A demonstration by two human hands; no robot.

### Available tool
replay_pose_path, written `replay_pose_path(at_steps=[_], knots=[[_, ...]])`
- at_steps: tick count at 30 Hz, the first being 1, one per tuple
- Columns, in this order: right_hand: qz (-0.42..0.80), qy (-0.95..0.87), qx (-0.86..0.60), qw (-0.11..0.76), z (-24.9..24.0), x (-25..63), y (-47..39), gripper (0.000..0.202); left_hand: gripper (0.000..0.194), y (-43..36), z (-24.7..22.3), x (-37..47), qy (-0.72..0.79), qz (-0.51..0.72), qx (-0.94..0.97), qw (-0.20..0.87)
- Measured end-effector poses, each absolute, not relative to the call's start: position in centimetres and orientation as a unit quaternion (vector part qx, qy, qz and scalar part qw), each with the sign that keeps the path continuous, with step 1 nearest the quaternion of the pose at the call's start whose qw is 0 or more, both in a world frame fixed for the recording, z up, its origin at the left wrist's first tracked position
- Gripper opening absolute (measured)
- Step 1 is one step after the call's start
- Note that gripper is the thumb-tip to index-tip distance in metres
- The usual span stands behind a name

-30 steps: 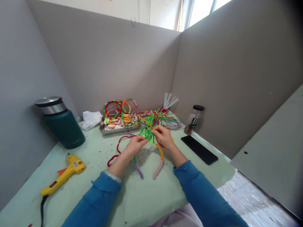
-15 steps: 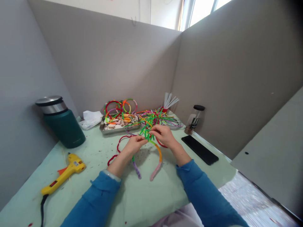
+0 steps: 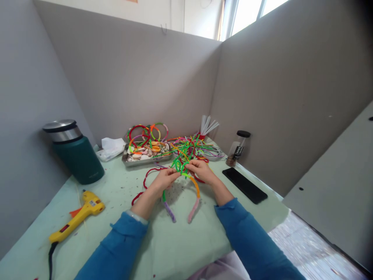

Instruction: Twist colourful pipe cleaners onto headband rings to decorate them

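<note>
A headband wrapped in coloured pipe cleaners [image 3: 198, 189] arches between my hands, its purple and pink ends pointing down toward the table. My left hand [image 3: 166, 179] pinches the top of the band on its left side. Green pipe cleaner loops [image 3: 178, 166] stand up from the top. With closed fingertips, my right hand [image 3: 201, 171] grips the green loop on the right. The part of the band behind my left fingers is hidden.
A yellow glue gun [image 3: 78, 217] and a teal bottle [image 3: 77, 155] are at the left. Behind my hands sit a metal tray [image 3: 148, 162] of shells and a pile of pipe cleaners [image 3: 189, 147]. A black phone-like slab [image 3: 244, 185] and a clear jar [image 3: 235, 151] are at the right.
My right hand has moved slightly down, and its fingers have shifted on the green loop. The loops look more spread apart. The headband's lower ends have swung slightly right.
</note>
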State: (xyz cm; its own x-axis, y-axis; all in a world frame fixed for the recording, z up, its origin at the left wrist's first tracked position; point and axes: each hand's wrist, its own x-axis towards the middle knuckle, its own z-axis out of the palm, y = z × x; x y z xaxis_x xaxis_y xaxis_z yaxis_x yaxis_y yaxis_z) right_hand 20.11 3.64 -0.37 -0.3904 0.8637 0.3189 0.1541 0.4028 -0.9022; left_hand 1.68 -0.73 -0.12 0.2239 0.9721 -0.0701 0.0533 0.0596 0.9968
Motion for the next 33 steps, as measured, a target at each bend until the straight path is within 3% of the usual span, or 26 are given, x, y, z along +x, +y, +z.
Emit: replay_pose_path(at_steps=[6,18,23,28,33], knots=[[0.406,-0.699,-0.371,0.457,-0.4,19.0,3.2,0.03,0.041,-0.7,-0.2,1.8,0.48,0.408,0.558,0.539],[0.38,-0.726,-0.366,0.44,-0.6,18.7,3.1,0.032,0.044,-1.1,0.2,1.8,0.467,0.388,0.54,0.582],[0.268,-0.751,-0.368,0.478,-0.6,18.7,2.9,0.02,0.041,-0.7,0.2,1.6,0.481,0.439,0.487,0.582],[0.143,-0.844,-0.296,0.424,-0.2,18.6,1.8,0.016,0.037,-0.2,0.0,1.3,0.481,0.459,0.453,0.594],[0.19,-0.788,-0.379,0.448,-0.4,18.0,1.9,0.021,0.037,-0.4,0.0,1.3,0.47,0.456,0.466,0.595]])
